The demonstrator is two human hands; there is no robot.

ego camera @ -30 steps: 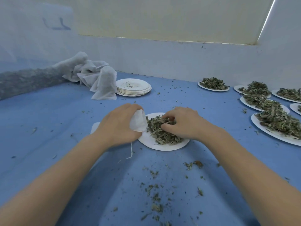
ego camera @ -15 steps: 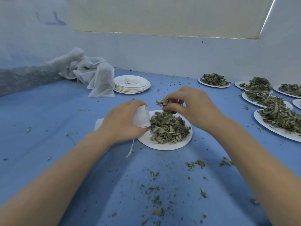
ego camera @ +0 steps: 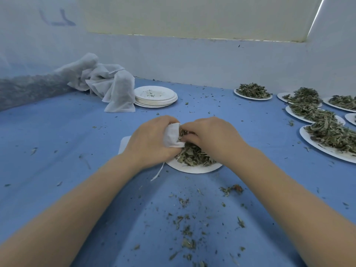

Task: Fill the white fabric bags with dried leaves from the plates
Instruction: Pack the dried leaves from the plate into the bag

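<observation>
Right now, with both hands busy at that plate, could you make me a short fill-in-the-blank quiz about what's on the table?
1. The left hand grips a small white fabric ____.
2. The right hand pushes dried ____ into its mouth.
3. The stack of empty plates sits beside a heap of white ____.
4. The tablecloth is coloured ____.

Missing words: bag; leaves; bags; blue.

Both bare arms reach forward and the hands meet in the middle. The left hand has its fingers curled tight around the white bag. The right hand bends its fingers down, fingertips right at the bag's mouth.
</observation>
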